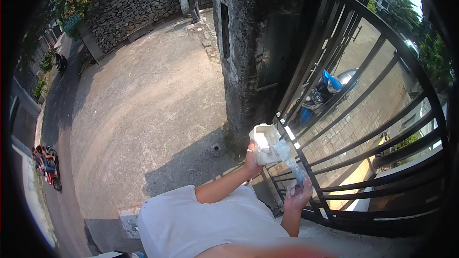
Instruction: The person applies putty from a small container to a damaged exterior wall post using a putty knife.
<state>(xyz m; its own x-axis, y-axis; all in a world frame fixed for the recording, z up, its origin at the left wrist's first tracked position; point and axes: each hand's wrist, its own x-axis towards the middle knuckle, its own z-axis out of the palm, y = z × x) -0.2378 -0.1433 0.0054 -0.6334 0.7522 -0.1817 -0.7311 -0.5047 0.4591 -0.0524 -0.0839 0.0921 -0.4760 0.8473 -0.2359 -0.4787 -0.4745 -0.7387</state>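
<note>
My left hand is closed around the side of a small whitish plastic tub, tilted so its open top shows. White paste clings to the inside of the tub. My right hand, smeared with white, grips the blue-grey handle of a putty knife. The knife's blade is coated in the same pale paste and overlaps the tub's right rim; whether it touches the rim I cannot tell. Both hands are in front of a black metal gate, close to its bars.
A dark, weathered concrete pillar rises just beyond the tub. Behind the gate's bars stands a blue motorbike. A person stands far off by a stone wall. A red motorbike with a rider is on the road at left.
</note>
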